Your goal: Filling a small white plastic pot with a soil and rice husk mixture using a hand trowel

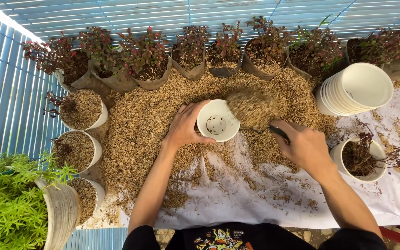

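Husks (163, 120) lie in a wide heap over a white sheet (255, 199), w/ one small white pot (217, 121) sitting in the middle of the heap, tilted so its mouth faces the camera; inside is bare, drain holes showing at the bottom.

Left hand (184, 127) grips the pot's left side, thumb along the lower rim, fingers curled round the wall. Right hand (304, 146) is clenched on a dark handle; it holds a trowel (253, 109) loaded w/ husks, blade hovering just at the pot's upper right rim. Blade itself is mostly hidden under the load.

Stack of empty white pots (357, 90) lies on its side at upper right, mouth toward the camera. Just beside the right hand, a white pot w/ bare-rooted cuttings (362, 157) stands on the sheet.

Along the back: row of red-leaved seedlings in grey bags (153, 60), touching the heap's far edge. Down the left side, three filled pots (82, 109), topped w/ husks, the upper two w/ a small red plant each. Green bushy plant (10, 203) in a ribbed pot at bottom left. Blue slatted floor (5, 106) under & around everything.
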